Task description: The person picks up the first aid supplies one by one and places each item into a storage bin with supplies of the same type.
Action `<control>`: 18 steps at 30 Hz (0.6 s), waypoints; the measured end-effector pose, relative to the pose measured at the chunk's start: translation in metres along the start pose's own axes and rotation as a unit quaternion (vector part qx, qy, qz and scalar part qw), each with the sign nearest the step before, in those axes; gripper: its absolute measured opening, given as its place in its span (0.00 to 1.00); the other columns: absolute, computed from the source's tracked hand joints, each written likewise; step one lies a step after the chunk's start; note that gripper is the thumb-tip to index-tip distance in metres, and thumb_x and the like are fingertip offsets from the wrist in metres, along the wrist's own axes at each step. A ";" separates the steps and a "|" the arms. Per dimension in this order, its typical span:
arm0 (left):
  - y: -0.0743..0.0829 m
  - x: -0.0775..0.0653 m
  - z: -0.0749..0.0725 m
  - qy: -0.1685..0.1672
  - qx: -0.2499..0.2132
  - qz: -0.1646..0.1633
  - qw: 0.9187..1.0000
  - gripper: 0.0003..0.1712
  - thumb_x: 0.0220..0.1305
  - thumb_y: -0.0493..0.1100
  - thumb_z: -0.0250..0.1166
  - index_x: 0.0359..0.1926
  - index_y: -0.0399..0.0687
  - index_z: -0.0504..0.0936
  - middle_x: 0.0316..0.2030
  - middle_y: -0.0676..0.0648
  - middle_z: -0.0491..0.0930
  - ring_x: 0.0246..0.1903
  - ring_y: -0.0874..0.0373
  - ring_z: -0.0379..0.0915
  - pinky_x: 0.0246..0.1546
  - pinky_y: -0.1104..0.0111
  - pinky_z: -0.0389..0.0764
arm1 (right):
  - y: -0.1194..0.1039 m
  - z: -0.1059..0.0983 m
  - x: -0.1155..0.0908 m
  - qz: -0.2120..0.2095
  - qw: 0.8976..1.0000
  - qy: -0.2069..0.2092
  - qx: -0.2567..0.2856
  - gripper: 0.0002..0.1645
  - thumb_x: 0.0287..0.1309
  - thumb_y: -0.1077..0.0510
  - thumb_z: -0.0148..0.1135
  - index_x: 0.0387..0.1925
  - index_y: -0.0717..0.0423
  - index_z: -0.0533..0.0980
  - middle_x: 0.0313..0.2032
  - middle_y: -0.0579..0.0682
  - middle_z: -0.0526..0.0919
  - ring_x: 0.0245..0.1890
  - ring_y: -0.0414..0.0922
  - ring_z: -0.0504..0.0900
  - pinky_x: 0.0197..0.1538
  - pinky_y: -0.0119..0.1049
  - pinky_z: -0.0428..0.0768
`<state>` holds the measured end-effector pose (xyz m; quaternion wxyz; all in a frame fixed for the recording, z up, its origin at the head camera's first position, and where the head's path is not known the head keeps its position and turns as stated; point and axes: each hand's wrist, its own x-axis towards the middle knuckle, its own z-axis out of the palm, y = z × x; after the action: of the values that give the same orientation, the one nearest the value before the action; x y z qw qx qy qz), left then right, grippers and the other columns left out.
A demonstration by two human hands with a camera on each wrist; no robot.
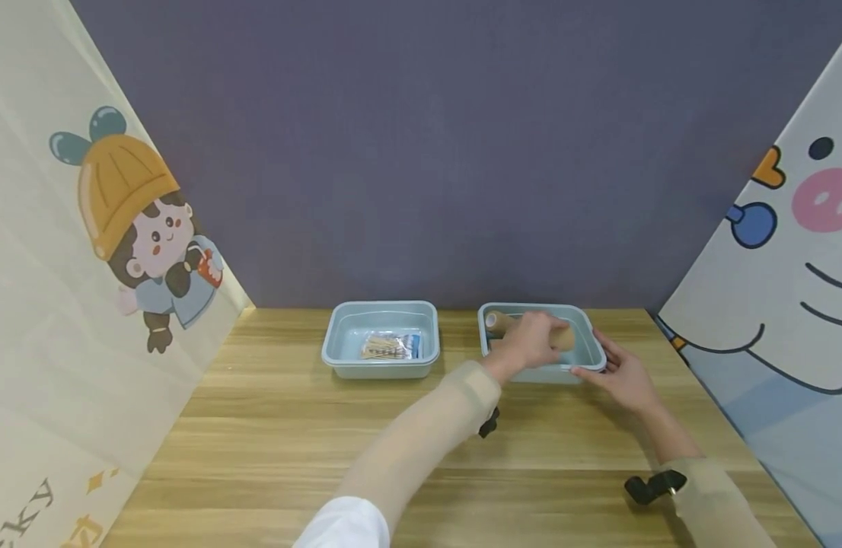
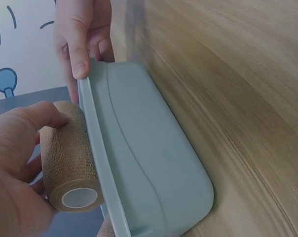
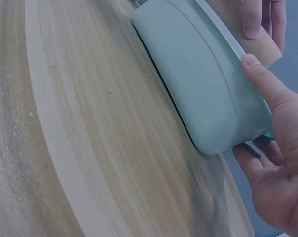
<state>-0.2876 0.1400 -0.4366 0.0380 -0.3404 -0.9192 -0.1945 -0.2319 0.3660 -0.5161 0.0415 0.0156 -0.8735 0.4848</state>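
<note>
My left hand (image 1: pixel 528 340) grips a tan, crinkly bandage roll (image 2: pixel 70 153) with a white core, above the right-hand pale blue plastic bin (image 1: pixel 547 375). In the left wrist view the roll is right beside the bin's rim. A second tan roll (image 1: pixel 495 322) lies in that bin at its left end, partly covered by my left hand in the head view. At the bin's right end, my right hand (image 1: pixel 625 380) holds the corner, thumb on the front rim and fingers round the side. In the right wrist view its fingertips reach under the rim.
To the left stands another pale blue bin (image 1: pixel 380 371); inside lies a clear packet (image 1: pixel 392 347) of thin wooden sticks. Both bins sit on a wood-grain table (image 1: pixel 270 457) close to a dark back panel (image 1: pixel 435 152). Printed cartoon panels rise on both sides.
</note>
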 end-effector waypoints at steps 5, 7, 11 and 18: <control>-0.001 -0.001 -0.001 -0.003 -0.001 0.009 1.000 0.33 0.65 0.46 0.75 0.70 0.59 0.81 0.60 0.54 0.86 0.40 0.69 0.75 0.35 0.83 0.73 | -0.003 0.001 0.000 -0.001 1.000 0.002 0.002 0.61 0.64 0.46 0.76 0.86 0.51 0.49 0.77 0.74 0.63 0.74 0.67 0.70 0.48 0.12 0.80; -0.002 -0.001 -0.002 -0.006 0.002 0.011 1.000 0.32 0.66 0.45 0.75 0.71 0.59 0.80 0.61 0.54 0.86 0.42 0.68 0.77 0.36 0.83 0.75 | -0.004 0.002 0.000 -0.001 1.000 0.001 0.004 0.61 0.64 0.46 0.76 0.86 0.51 0.49 0.78 0.74 0.62 0.74 0.67 0.70 0.48 0.12 0.80; -0.001 0.000 -0.001 -0.008 0.014 0.013 1.000 0.32 0.67 0.46 0.74 0.71 0.59 0.80 0.62 0.54 0.85 0.49 0.66 0.81 0.41 0.82 0.78 | -0.005 0.002 0.000 -0.002 1.000 0.006 -0.004 0.61 0.64 0.46 0.76 0.85 0.55 0.49 0.77 0.75 0.61 0.74 0.70 0.69 0.47 0.11 0.78; 0.001 0.005 0.005 -0.013 0.023 0.009 1.000 0.32 0.67 0.46 0.74 0.71 0.61 0.80 0.66 0.55 0.83 0.59 0.63 0.81 0.53 0.77 0.83 | -0.007 0.001 -0.003 -0.002 1.000 0.005 -0.011 0.61 0.65 0.45 0.76 0.85 0.56 0.49 0.78 0.75 0.60 0.74 0.71 0.68 0.48 0.09 0.76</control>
<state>-0.2906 0.1454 -0.4398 0.0358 -0.3500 -0.9207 -0.1689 -0.2288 0.3613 -0.5116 0.0473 0.0148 -0.8787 0.4749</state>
